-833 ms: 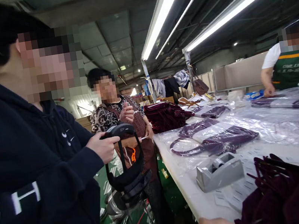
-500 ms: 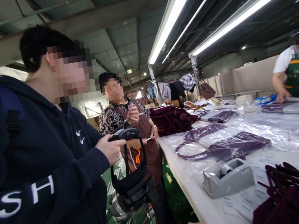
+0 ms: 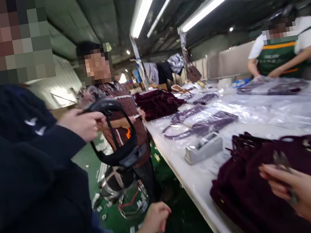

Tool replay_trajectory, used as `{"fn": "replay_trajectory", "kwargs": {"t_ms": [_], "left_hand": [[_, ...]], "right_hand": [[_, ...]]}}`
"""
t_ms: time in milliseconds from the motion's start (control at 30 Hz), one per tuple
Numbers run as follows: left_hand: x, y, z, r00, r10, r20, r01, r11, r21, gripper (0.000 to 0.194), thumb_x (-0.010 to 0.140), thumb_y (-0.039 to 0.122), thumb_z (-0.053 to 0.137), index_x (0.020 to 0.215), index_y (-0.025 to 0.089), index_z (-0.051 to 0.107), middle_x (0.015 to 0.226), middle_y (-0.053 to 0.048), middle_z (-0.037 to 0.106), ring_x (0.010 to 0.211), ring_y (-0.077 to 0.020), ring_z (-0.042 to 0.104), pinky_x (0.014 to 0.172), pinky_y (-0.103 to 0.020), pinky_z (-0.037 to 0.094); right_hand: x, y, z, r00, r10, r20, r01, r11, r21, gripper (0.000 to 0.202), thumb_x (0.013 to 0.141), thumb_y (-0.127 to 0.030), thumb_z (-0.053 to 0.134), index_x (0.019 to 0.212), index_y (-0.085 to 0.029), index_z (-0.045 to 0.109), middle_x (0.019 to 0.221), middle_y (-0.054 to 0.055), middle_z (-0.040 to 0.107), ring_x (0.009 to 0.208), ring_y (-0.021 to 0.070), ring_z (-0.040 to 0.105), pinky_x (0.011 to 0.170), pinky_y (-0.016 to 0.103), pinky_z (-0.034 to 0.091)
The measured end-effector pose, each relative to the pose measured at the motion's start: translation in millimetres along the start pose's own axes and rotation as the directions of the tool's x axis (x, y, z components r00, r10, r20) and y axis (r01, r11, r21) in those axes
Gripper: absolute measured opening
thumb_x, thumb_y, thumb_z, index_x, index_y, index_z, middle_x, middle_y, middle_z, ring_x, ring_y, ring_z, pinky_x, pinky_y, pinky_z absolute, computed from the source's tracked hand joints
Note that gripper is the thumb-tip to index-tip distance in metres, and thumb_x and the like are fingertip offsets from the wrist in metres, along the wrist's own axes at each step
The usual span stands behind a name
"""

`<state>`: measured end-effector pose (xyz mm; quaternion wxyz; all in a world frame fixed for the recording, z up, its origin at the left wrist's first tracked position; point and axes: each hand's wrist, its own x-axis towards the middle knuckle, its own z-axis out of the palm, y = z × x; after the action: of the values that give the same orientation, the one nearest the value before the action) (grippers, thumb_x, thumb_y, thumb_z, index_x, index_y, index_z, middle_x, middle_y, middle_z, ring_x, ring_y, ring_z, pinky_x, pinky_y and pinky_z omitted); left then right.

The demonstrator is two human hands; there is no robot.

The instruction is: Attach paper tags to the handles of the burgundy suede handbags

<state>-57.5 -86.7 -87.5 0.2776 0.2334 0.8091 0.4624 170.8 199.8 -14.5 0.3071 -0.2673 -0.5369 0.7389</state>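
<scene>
My right hand [image 3: 299,188] is closed around thread snips [image 3: 280,159], their two pointed metal tips blurred and showing above the fingers. It hovers over a pile of dark maroon fabric pieces [image 3: 251,180] at the table's near right. My left hand [image 3: 156,216] hangs left of the table edge, above the floor. Its fingers are curled, and whatever they may hold is hidden. A grey tape dispenser [image 3: 203,148] stands just beyond the pile.
Plastic-wrapped maroon items [image 3: 209,123] lie on the white table [image 3: 177,160]. A second maroon stack [image 3: 158,104] is farther back. At left, a person in a dark hoodie [image 3: 21,185] holds a black headset [image 3: 117,154]. An aproned person stands behind; another works across the table.
My view has shifted right and down. Both my hands now show, the right one with the snips. The co-worker across the table has straightened, and the headset sits nearer the middle-left.
</scene>
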Motion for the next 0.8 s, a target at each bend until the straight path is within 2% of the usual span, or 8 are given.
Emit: {"fn": "replay_trajectory", "kwargs": {"t_ms": [67,133,367,533,600,667,733,800], "left_hand": [[-2.5,-31.3,17.4,0.999,-0.048,0.005,0.048,0.997,-0.063,0.028,0.064,0.037,0.048,0.073,0.013,0.059,0.033,0.004,0.04,0.032,-0.0089,0.032,0.04,-0.021,0.024],[5.2,-50.8,16.3,0.998,-0.066,-0.01,0.065,0.995,-0.07,0.031,0.068,0.035,0.046,0.082,0.011,0.058,0.036,0.004,0.042,0.037,-0.0087,0.034,0.042,-0.019,0.025],[26.6,-94.9,13.5,0.955,-0.286,0.078,0.257,0.931,0.258,0.028,0.075,0.03,0.037,0.088,0.012,0.054,0.04,0.003,0.042,0.037,-0.0096,0.037,0.044,-0.02,0.031],[38.7,-114.0,39.1,0.929,-0.324,0.18,0.171,0.806,0.567,0.023,0.069,0.028,0.045,0.078,0.012,0.059,0.054,-0.006,0.056,0.059,-0.0212,0.057,0.06,-0.031,0.043],[46.5,-112.8,47.1,0.93,-0.308,0.202,0.09,0.722,0.686,0.035,0.063,0.031,0.055,0.091,0.011,0.06,0.084,-0.016,0.062,0.087,-0.0317,0.058,0.072,-0.04,0.043],[54.8,-100.7,49.7,0.941,-0.25,0.227,-0.052,0.559,0.828,0.054,0.059,0.031,0.059,0.11,0.013,0.053,0.115,-0.021,0.052,0.107,-0.038,0.047,0.08,-0.048,0.039],[62.5,-72.1,46.7,0.939,-0.161,0.305,-0.225,0.384,0.895,0.045,0.066,0.03,0.052,0.108,0.013,0.054,0.117,-0.019,0.051,0.107,-0.0363,0.048,0.082,-0.048,0.038],[67.4,-24.6,42.0,0.923,-0.077,0.377,-0.326,0.365,0.872,0.03,0.077,0.031,0.039,0.088,0.012,0.06,0.096,-0.016,0.061,0.091,-0.0303,0.057,0.078,-0.041,0.041]], "right_hand": [[-6.1,-3.5,-5.8,0.996,0.069,-0.047,-0.065,0.993,0.094,0.021,0.059,-0.033,0.075,0.066,-0.017,0.063,0.069,0.005,0.054,0.045,0.0037,0.035,0.035,0.02,0.024],[-7.4,-8.7,-5.7,0.995,0.057,-0.08,-0.048,0.993,0.106,0.022,0.055,-0.028,0.076,0.065,-0.016,0.062,0.067,0.003,0.054,0.045,0.0025,0.034,0.035,0.018,0.021],[-15.4,-21.7,1.8,0.987,0.069,-0.147,-0.06,0.996,0.064,0.015,0.055,-0.023,0.072,0.064,-0.017,0.061,0.064,0.0,0.055,0.044,0.0027,0.033,0.038,0.019,0.021],[-24.9,-19.0,1.0,0.98,0.068,-0.188,-0.051,0.995,0.09,0.018,0.055,-0.025,0.073,0.065,-0.016,0.061,0.063,0.001,0.057,0.043,0.0025,0.034,0.039,0.018,0.02],[-30.5,-18.4,-0.7,0.977,0.061,-0.205,-0.042,0.995,0.095,0.021,0.056,-0.027,0.074,0.066,-0.015,0.061,0.062,0.001,0.057,0.043,0.0026,0.034,0.039,0.018,0.02],[-37.6,-18.7,-3.7,0.97,0.059,-0.234,-0.037,0.995,0.095,0.022,0.057,-0.029,0.074,0.068,-0.015,0.061,0.063,0.001,0.057,0.042,0.0026,0.034,0.039,0.018,0.02],[-45.7,-19.5,-7.8,0.963,0.055,-0.265,-0.033,0.996,0.089,0.024,0.059,-0.031,0.073,0.07,-0.015,0.06,0.063,0.001,0.057,0.043,0.0026,0.034,0.04,0.018,0.019],[-53.7,-20.3,-12.4,0.959,0.046,-0.281,-0.029,0.997,0.065,0.024,0.063,-0.034,0.071,0.071,-0.015,0.059,0.063,0.0,0.056,0.043,0.0027,0.033,0.04,0.019,0.017]]}}
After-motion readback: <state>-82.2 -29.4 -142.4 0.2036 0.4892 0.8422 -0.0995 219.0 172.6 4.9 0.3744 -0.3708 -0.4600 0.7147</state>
